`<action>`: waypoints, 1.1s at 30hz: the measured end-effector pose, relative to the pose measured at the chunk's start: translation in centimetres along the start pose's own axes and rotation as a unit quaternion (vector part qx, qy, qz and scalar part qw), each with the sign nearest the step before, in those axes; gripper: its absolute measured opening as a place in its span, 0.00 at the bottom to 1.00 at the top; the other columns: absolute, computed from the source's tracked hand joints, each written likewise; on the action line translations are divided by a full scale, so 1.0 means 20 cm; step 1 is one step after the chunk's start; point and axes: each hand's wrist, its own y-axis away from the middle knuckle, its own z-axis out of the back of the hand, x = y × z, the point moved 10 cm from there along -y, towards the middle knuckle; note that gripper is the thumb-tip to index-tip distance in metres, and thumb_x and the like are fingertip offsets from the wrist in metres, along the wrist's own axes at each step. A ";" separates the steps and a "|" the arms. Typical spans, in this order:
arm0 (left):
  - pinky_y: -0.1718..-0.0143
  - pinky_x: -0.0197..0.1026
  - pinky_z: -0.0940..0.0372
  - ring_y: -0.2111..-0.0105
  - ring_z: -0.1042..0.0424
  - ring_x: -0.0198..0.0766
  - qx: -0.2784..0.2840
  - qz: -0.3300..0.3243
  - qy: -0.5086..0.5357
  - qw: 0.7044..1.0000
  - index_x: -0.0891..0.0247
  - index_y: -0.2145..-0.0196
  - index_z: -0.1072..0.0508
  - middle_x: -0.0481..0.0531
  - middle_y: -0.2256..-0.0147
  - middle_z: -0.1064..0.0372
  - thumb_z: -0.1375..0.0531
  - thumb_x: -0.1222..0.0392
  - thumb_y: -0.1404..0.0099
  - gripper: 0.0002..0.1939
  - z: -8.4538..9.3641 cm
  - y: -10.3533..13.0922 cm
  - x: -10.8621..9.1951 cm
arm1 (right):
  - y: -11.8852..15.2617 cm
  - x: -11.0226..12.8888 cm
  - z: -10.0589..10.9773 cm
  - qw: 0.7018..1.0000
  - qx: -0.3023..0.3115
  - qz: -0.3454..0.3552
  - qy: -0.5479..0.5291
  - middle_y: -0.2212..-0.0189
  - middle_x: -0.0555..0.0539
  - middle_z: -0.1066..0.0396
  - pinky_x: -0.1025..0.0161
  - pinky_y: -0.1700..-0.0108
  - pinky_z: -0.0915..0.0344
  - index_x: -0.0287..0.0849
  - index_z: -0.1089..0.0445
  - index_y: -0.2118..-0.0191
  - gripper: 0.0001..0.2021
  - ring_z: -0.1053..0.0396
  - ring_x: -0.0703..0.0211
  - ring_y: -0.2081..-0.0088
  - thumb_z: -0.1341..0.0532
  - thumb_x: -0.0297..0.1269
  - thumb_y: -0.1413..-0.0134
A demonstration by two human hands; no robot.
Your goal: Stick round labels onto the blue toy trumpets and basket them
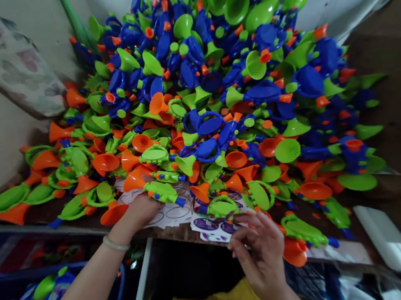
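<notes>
Green toy trumpet (163,191) in left hand (139,211)

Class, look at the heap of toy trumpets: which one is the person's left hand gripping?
The green trumpet with a blue tip, at the heap's near edge over the sticker sheets. Only it lies under the left hand; the others lie untouched.

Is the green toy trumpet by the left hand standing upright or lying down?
Lying down: the green plastic toy trumpet rests sideways on the sticker sheet, beside the left hand.
</notes>
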 end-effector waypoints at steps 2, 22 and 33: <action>0.46 0.49 0.24 0.51 0.15 0.52 0.029 -0.011 0.044 0.999 0.60 0.50 0.13 0.63 0.53 0.13 0.39 0.64 0.28 0.16 0.01 0.01 -0.03 | -0.02 -0.01 0.01 1.000 -0.004 0.004 0.016 0.44 0.42 0.25 0.64 0.69 0.20 0.66 0.45 0.23 0.35 0.19 0.62 0.66 0.39 0.26 0.25; 0.69 0.42 0.31 0.69 0.17 0.53 0.325 0.201 0.329 0.863 0.62 0.70 0.16 0.62 0.70 0.16 0.37 0.17 0.45 0.40 -0.15 0.53 -0.03 | -0.07 0.02 0.09 0.998 -0.040 0.042 0.035 0.43 0.43 0.25 0.64 0.64 0.18 0.66 0.45 0.23 0.39 0.19 0.65 0.65 0.38 0.22 0.28; 0.57 0.59 0.31 0.57 0.17 0.73 0.104 0.414 -0.004 0.904 0.61 0.68 0.20 0.75 0.63 0.18 0.55 0.34 0.24 0.35 0.09 0.54 -0.06 | -0.05 -0.02 0.16 0.999 -0.047 0.015 0.015 0.41 0.43 0.27 0.66 0.69 0.20 0.69 0.46 0.23 0.42 0.19 0.64 0.65 0.38 0.19 0.30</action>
